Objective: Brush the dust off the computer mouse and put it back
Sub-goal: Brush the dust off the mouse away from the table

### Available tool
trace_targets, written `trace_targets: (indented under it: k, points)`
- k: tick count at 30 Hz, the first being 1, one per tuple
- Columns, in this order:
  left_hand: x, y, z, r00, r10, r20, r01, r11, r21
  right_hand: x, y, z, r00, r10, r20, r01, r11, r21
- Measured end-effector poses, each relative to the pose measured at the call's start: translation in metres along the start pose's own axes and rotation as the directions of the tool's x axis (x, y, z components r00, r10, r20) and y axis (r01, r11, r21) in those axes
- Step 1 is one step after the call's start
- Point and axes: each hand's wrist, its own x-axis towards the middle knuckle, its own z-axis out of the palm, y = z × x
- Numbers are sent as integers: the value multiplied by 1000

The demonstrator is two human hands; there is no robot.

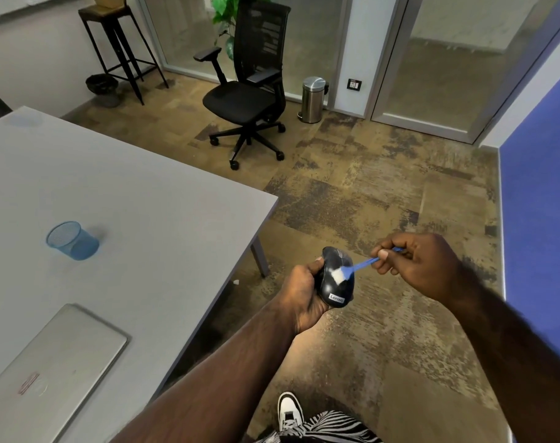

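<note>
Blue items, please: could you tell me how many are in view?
3: the mesh cup on the table, the brush in the right hand, and the wall panel at right.

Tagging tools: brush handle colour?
Blue handle, white bristles: the brush shows best in the head view.

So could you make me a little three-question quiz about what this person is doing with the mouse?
1. True or false: the computer mouse rests on the table.
2. Which hand holds the blue brush? A) left hand B) right hand
3. Fill in: the brush's white bristles touch the mouse's ____ surface.

Key:
1. False; the left hand holds it above the floor.
2. B
3. Top
</note>
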Motion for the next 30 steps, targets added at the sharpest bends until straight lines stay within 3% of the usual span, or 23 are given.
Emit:
trace_targets:
  k: [2,7,11,16,20,24,30]
  points:
    - [0,1,0,1000,3,1,-3,1000,-16,-2,-1,0,997,-33,-74,30,999,-40]
    - [0,0,1,1000,1,11,-1,998,-58,-8,2,-3,995,-84,48,86,996,-36]
    - [-1,1,1,1000,-4,26,6,996,-91,-7,5,-2,984,-93,-152,86,995,-52]
    - [-1,2,1,1000,-2,24,5,987,-159,-13,6,-4,988,-151,26,152,988,-34]
    - [-1,2,-1,999,3,36,2,992,-125,-9,11,-1,974,-142,-178,130,989,-77]
    - [-2,3,-4,1000,-10,24,13,994,-109,-11,8,-3,970,-216,-112,203,972,-122]
    - [-7,2,1,998,-31,56,35,997,-65,-1,4,1,968,-131,-214,96,981,-168]
